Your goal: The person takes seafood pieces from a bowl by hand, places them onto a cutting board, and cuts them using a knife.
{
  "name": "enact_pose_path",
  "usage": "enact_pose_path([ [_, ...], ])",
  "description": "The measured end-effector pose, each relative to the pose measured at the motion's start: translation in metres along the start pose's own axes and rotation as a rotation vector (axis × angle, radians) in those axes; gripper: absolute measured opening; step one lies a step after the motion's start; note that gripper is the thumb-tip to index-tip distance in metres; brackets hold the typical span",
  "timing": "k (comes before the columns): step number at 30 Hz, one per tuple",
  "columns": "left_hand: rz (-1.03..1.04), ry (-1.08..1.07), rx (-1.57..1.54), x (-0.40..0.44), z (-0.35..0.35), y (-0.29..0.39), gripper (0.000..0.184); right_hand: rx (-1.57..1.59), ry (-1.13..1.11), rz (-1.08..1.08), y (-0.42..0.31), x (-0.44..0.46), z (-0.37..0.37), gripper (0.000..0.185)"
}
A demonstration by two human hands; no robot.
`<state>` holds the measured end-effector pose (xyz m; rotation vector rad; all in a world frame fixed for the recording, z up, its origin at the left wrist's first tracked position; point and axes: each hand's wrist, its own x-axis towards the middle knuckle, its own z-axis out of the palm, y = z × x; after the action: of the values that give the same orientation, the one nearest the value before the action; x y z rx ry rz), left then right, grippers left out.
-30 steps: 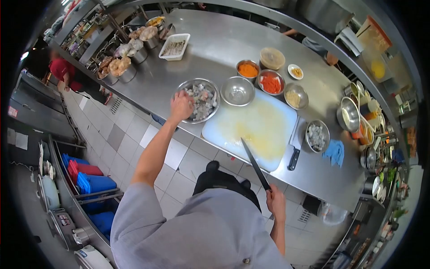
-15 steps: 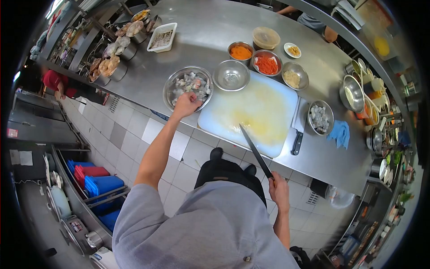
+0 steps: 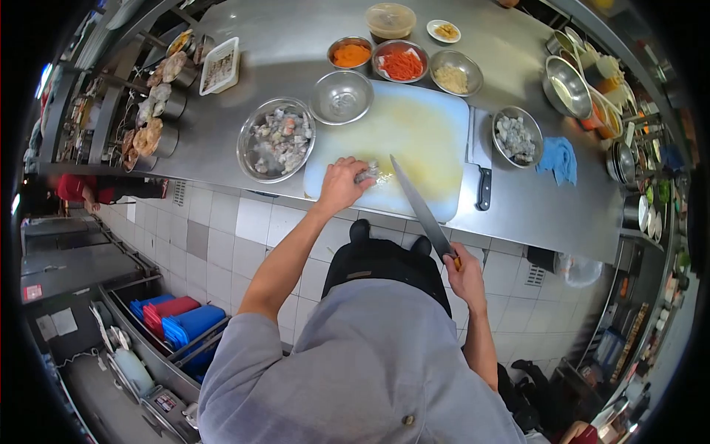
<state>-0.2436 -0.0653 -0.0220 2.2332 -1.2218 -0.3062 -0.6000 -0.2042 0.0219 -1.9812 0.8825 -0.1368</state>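
My left hand is closed at the front left of the white cutting board, its fingertips pinching a greyish piece of raw shrimp against the surface. Small wet bits lie just right of it. A long knife is gripped by its handle in my right hand; the blade points away from me, its tip over the board near the shrimp. Left of the board stands a steel bowl of shrimp pieces. Another steel bowl of grey shrimp stands on the right.
A bare steel bowl overlaps the board's back left corner. Behind are bowls of orange and red shreds and pale chopped food. A second knife and a blue cloth lie right. A person stands far left.
My left hand has moved from the left shrimp bowl to the board, bringing a shrimp piece. The knife in my right hand stays over the board's front edge. The camera view has shifted.
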Motion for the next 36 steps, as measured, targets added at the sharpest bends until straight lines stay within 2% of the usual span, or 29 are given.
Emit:
enact_pose_path([
  [6,-0.007,-0.012,0.012,0.006,-0.011,0.000,0.028,0.294,-0.056,0.090,0.026,0.014,0.027,0.046],
  [9,-0.079,-0.113,0.037,0.012,-0.014,0.010,0.029,0.339,-0.108,0.112,0.011,0.027,0.034,0.053],
  [12,-0.169,-0.162,0.021,0.015,-0.013,0.009,0.030,0.267,-0.115,0.027,0.015,0.041,0.049,0.055],
  [18,-0.274,-0.152,-0.026,0.015,-0.009,0.000,0.033,0.310,-0.107,-0.044,0.008,0.056,0.059,0.057],
  [21,-0.293,-0.144,-0.002,0.015,-0.007,0.001,0.035,0.325,-0.181,0.025,0.010,0.060,0.059,0.054],
  [27,-0.341,-0.116,0.006,0.013,-0.004,0.006,0.036,0.328,-0.152,-0.025,0.022,0.059,0.062,0.056],
  [30,-0.361,-0.082,-0.011,0.010,0.002,0.003,0.037,0.369,-0.076,-0.173,0.030,0.053,0.063,0.055],
  [33,-0.424,-0.036,-0.079,0.006,0.007,0.005,0.036,0.338,-0.224,0.040,0.032,0.041,0.051,0.055],
  [36,-0.505,0.014,-0.218,0.001,0.020,-0.005,0.035,0.254,-0.217,0.001,0.017,0.026,0.034,0.055],
])
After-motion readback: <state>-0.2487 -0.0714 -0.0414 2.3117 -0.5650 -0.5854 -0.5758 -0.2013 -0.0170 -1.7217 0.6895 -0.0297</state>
